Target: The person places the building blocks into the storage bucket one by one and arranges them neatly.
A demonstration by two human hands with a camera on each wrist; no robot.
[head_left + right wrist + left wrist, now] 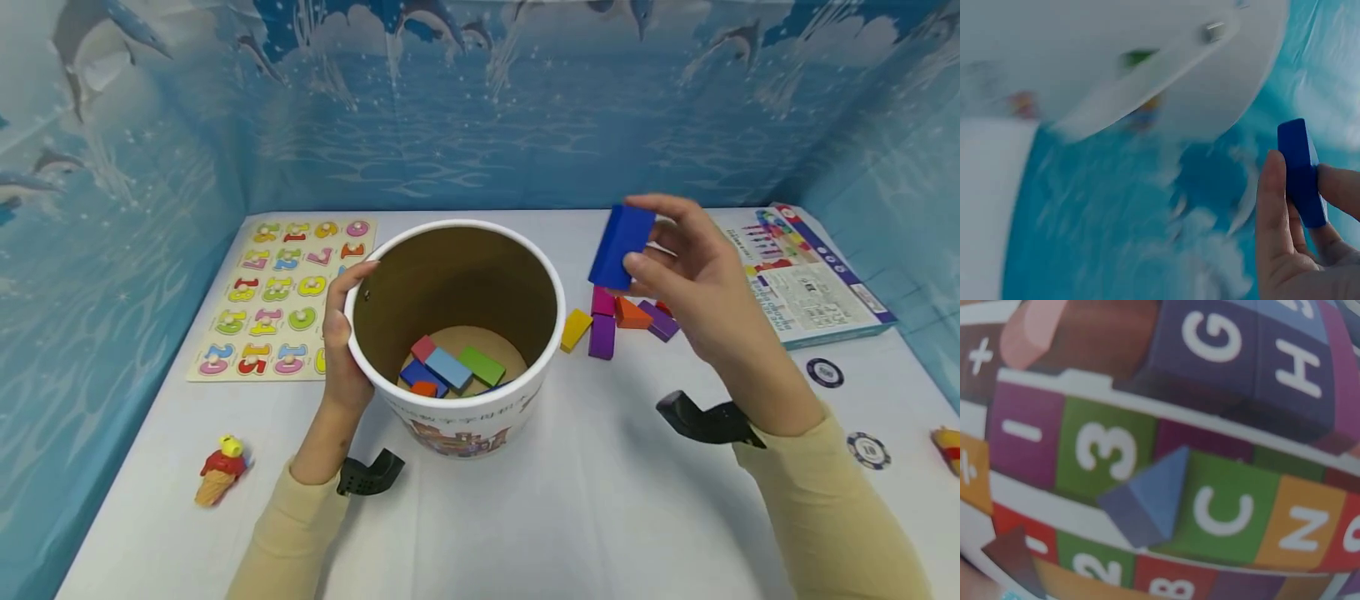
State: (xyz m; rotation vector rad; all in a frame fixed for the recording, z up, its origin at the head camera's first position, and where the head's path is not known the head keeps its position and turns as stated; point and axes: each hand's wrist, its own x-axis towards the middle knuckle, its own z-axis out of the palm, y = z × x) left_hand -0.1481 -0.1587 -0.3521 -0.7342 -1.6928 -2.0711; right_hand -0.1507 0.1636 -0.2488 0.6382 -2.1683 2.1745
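A round white bucket (459, 417) with printed sides stands mid-table, several coloured blocks lying on its floor, among them a light blue block (448, 369) and a green block (482, 365). My left hand (347, 342) grips the bucket's left rim, thumb and fingers over the wall. The left wrist view is filled by the bucket's printed side (1166, 462). Raised right of the bucket, my right hand (693, 275) pinches a blue block (622, 247) between thumb and fingers; the right wrist view shows this blue block (1301, 172) too. Below it lie a yellow block (576, 330) and purple block (602, 337).
A number puzzle board (247, 333) lies at the back left, an ice-cream-cone toy (220, 471) nearer. At the right are a flat box (813, 275), two round chips (825, 372) and a small toy (948, 446). A blue dolphin-print curtain (480, 125) rises behind.
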